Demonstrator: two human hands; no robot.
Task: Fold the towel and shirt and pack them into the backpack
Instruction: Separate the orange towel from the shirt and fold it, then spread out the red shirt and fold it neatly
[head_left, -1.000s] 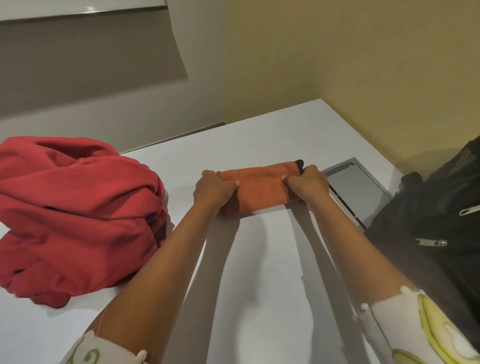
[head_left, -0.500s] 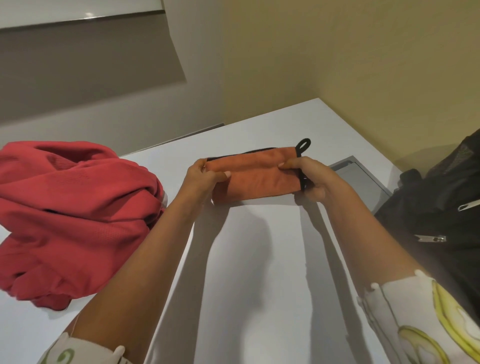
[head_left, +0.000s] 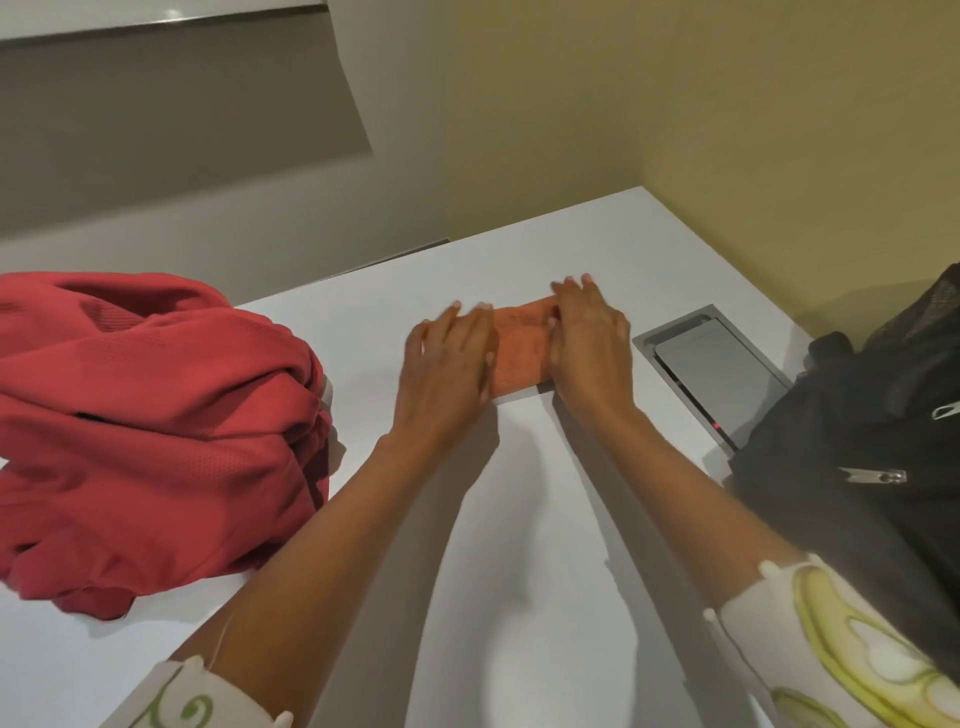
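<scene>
A small orange towel (head_left: 521, 349), folded into a compact rectangle, lies flat on the white table (head_left: 530, 519). My left hand (head_left: 447, 358) rests palm down on its left part with fingers spread. My right hand (head_left: 589, 338) lies palm down on its right part. Only the middle strip of the towel shows between them. A crumpled red shirt (head_left: 150, 426) is heaped at the table's left. The black backpack (head_left: 872, 441) sits at the right edge, with silver zipper pulls showing.
A grey metal hatch (head_left: 722, 364) with a small red light is set into the table between the towel and the backpack. Walls rise close behind the table and on its right.
The towel was held up by its ends off the table half a second ago; now it lies flat and smaller, with both palms pressed on top. Its black loop is hidden.
</scene>
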